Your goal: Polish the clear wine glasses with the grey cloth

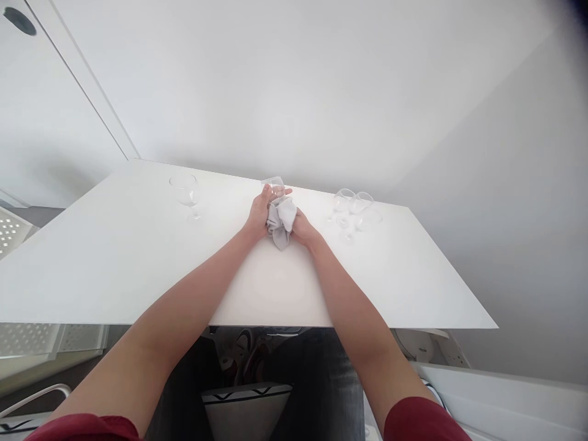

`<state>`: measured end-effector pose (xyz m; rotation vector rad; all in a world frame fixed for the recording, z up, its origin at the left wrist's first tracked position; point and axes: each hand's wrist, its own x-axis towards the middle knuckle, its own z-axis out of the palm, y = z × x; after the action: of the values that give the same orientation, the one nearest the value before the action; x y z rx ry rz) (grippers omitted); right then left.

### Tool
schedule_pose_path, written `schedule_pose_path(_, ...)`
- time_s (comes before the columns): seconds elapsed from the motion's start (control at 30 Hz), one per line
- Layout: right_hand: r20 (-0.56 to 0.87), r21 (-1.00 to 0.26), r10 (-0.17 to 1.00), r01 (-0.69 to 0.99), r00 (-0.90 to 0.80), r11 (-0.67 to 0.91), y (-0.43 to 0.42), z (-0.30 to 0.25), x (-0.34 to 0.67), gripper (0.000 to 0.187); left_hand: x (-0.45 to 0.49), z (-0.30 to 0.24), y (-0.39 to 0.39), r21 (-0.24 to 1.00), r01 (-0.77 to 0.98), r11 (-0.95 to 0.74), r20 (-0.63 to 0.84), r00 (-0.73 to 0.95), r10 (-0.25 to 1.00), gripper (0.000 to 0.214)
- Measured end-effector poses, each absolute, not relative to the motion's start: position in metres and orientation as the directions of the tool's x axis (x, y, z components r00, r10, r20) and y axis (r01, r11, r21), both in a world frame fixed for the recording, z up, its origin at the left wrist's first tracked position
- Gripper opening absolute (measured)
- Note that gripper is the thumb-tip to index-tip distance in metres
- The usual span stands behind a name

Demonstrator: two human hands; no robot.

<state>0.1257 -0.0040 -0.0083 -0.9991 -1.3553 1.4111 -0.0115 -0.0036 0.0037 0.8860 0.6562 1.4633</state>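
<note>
Over the middle of the white table my left hand (259,212) is closed around the bowl of a clear wine glass (274,184). A crumpled light grey cloth (281,222) wraps the lower part of that glass, hiding its stem and foot. From the right, my right hand (301,226) grips the cloth against the glass; most of its fingers are covered by the fabric. Another stemmed glass (184,191) stands upright to the left, apart from my hands. Several more clear glasses (361,203) stand close together to the right.
The white table (275,288) meets a plain wall (285,79) behind it. A side wall (519,202) lies to the right. White perforated panels (32,338) show at the lower left. My legs are under the table's front edge.
</note>
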Motion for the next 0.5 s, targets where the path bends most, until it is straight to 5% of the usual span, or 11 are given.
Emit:
schedule_pose_path(0.13, 0.209, -0.967, 0.975, 0.135, -0.07, 0.217, -0.001, -0.015, 0.112, 0.01, -0.013, 0.002, 0.001, 0.843, -0.521, -0.132, 0.106, -0.079, 0.991, 0.068)
schedule_pose_path(0.37, 0.118, -0.981, 0.963, -0.122, 0.242, 0.151, 0.011, -0.023, 0.114, 0.012, -0.014, -0.002, 0.003, 0.875, -0.445, -0.188, 0.156, -0.108, 0.982, 0.059)
schedule_pose_path(0.5, 0.082, -0.962, 0.903, -0.203, 0.421, 0.183, 0.014, -0.017, 0.123, 0.019, -0.017, -0.002, 0.005, 0.788, -0.581, -0.203, 0.158, -0.128, 0.979, 0.047)
